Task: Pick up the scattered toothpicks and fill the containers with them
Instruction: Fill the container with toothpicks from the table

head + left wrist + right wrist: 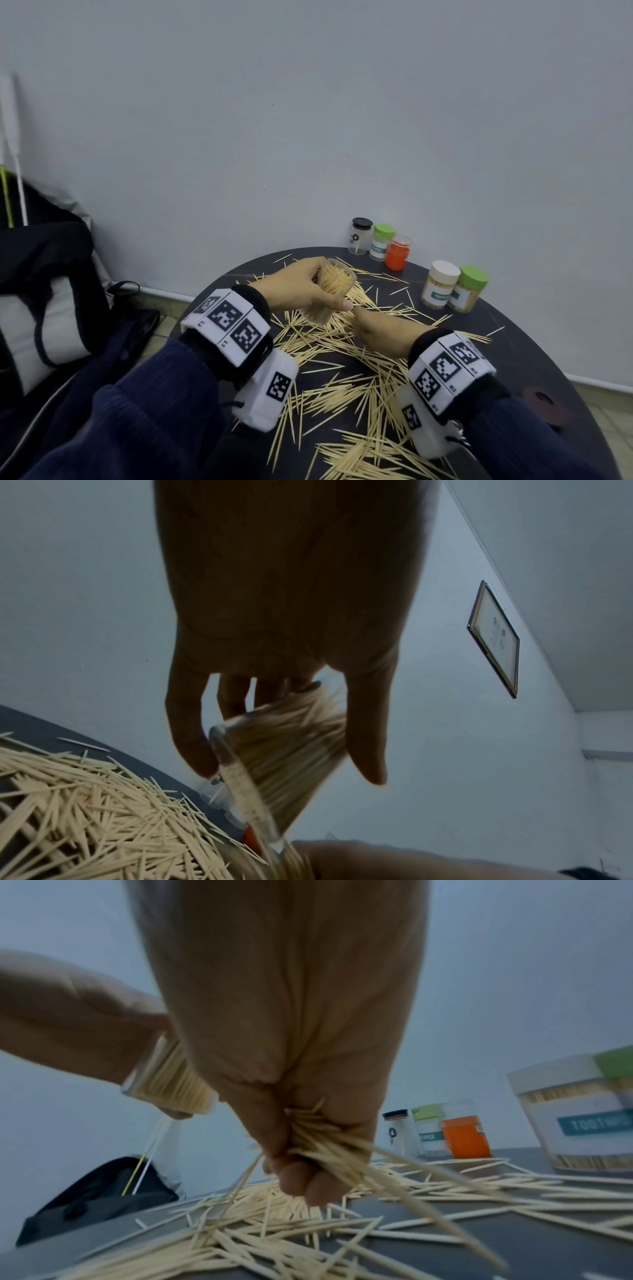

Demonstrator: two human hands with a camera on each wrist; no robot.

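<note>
We see a dark bag [44, 274] on the floor off the table's left edge, and perhaps a framed picture [493, 639] on the wall.

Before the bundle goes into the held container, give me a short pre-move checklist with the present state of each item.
1. Left hand has a grip on the clear container: ok.
2. Container lid off, mouth open: ok, no lid on it.
3. Room left inside: cannot tell; it already looks densely packed.
4. Right hand grips a bundle of toothpicks: ok.
5. Bundle aligned for insertion: not ok; the sticks splay out in several directions.
6. Container upright: not ok; it is tilted in the hand above the scattered toothpicks on the table.
</note>
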